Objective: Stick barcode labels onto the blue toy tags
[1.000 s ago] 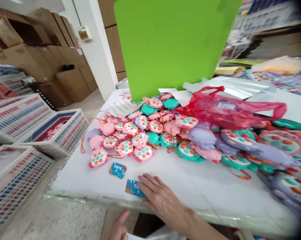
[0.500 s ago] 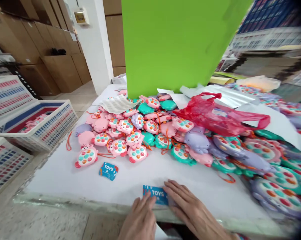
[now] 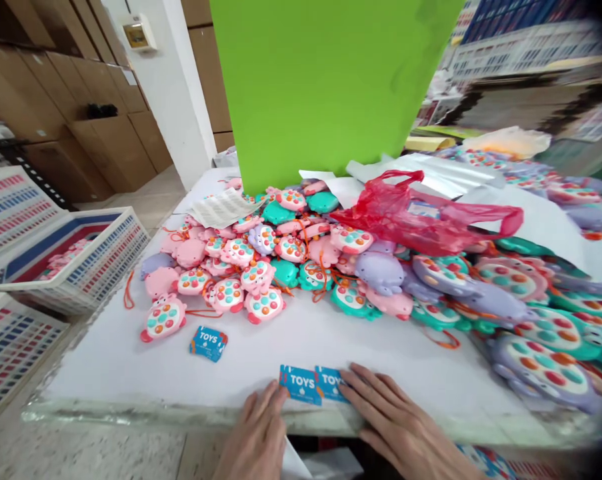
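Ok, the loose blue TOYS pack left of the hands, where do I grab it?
I'd pinch the blue TOYS pack across its two side edges, coming from above and the near side with the left hand. It lies flat and alone on the white sheet, with the pink toy just beyond it, leftward.

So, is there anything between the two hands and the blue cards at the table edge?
Nothing visible. The left hand touches the cards from the left, the right hand from the right. The toy pile lies farther back.
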Tool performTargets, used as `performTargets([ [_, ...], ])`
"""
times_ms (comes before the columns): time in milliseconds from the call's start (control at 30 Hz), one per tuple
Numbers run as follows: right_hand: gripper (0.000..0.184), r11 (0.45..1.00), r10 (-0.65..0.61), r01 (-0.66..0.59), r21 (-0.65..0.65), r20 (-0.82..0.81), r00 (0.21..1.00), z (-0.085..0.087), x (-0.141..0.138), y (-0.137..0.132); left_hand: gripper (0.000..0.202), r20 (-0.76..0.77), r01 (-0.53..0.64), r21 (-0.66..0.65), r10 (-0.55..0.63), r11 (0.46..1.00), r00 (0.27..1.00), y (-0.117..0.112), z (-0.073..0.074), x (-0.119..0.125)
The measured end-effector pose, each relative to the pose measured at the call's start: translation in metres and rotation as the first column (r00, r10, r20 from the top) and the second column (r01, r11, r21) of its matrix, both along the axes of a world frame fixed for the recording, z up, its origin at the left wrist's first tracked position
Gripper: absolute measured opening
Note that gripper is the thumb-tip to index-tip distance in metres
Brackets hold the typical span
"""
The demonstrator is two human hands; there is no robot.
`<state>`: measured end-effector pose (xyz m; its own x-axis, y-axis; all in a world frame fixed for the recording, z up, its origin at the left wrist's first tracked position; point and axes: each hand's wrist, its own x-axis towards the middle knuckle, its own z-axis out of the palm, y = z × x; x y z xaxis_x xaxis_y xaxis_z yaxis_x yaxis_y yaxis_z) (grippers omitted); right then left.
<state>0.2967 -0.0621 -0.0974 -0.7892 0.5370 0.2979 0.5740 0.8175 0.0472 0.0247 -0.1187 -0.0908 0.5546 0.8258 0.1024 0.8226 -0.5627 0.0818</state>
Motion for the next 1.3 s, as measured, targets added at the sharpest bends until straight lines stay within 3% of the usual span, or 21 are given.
performTargets([
  [100,0.052,1.0,-0.013,0.013,-0.02,-0.01,1.0,0.004,0.002,-0.001,0.049,0.032,-0.026,-0.008,0.026,1.0,0.999,0.0,-0.002,0.001],
  [333,0.057,0.977,0.114,-0.113,-0.183,-0.003,0.993,0.012,-0.044,0.0,0.052,0.026,-0.036,0.102,0.033,0.994,0.999,0.004,-0.005,0.004],
  [567,0.058,0.982,0.092,-0.089,-0.168,0.006,0.996,0.011,-0.02,0.0,0.043,-0.048,0.02,0.14,-0.014,0.99,0.999,0.002,0.002,-0.004],
  [833,0.062,0.966,0.142,-0.131,-0.223,0.03,0.989,0.016,-0.056,-0.001,0.04,-0.045,0.012,0.176,-0.004,0.984,0.999,0.003,-0.002,-0.002],
  [1067,0.057,0.99,0.08,-0.074,-0.124,0.05,0.996,0.016,-0.037,0.0,0.028,0.023,0.013,0.175,-0.017,0.985,1.0,-0.002,-0.017,-0.014],
  [1300,0.058,0.987,0.15,-0.15,-0.051,-0.005,0.989,0.01,-0.062,-0.002,0.025,-0.005,0.027,0.276,-0.027,0.961,1.0,-0.003,-0.023,-0.023],
])
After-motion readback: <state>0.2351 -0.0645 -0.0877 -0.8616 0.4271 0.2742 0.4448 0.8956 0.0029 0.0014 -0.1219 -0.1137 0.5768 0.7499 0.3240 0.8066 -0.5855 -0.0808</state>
